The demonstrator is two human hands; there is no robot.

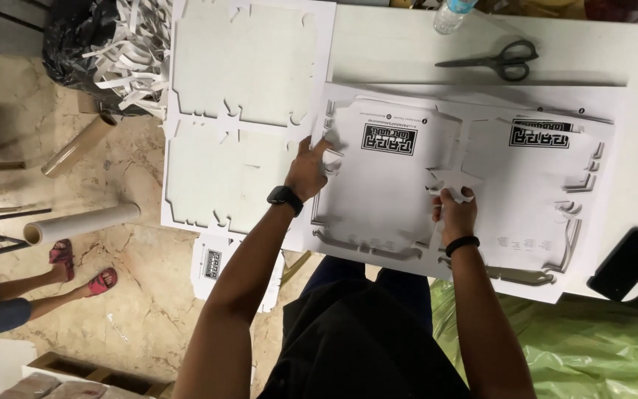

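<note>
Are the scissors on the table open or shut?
Shut: the scissors lie flat on the white table, blades together in one line.

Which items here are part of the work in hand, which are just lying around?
In use: left hand, right hand, die-cut cardboard sheet, scrap strip.
Idle: scissors, phone, water bottle, punched-out sheets, rolls.

Light falls from overhead, bright and even on the white table, where the card sheet nearly washes out. The hands cast soft grey shadows on it. The floor by the table's left edge is dimmer. Focus is fair; fine print is blurred.
</note>
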